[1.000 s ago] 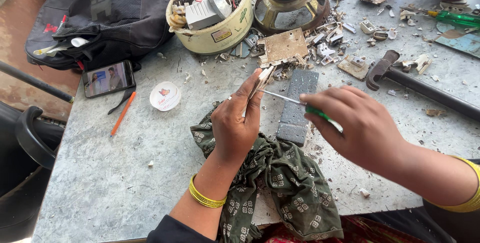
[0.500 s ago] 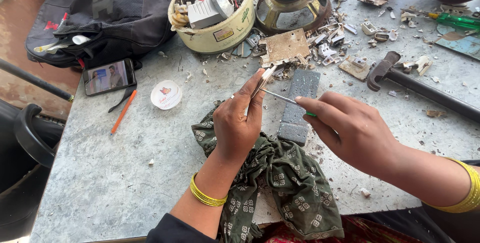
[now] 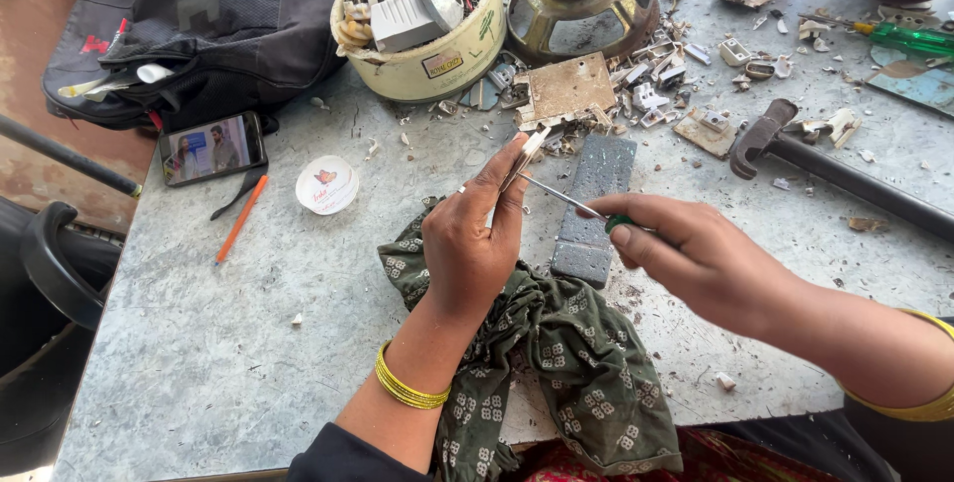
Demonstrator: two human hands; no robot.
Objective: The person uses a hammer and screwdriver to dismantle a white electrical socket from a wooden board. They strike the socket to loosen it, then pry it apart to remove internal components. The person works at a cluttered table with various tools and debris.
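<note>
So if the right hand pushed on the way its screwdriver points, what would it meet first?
The right hand aims the screwdriver up and left; its tip already seems to reach the small pale part held by the left hand. Depth is unclear.

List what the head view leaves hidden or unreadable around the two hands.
- Small part in the left hand: mostly hidden by fingers.
- Screwdriver handle: buried in the right hand.
- Hammer handle: cut off by the right edge.
- Green cloth: hides the table beneath.
</note>
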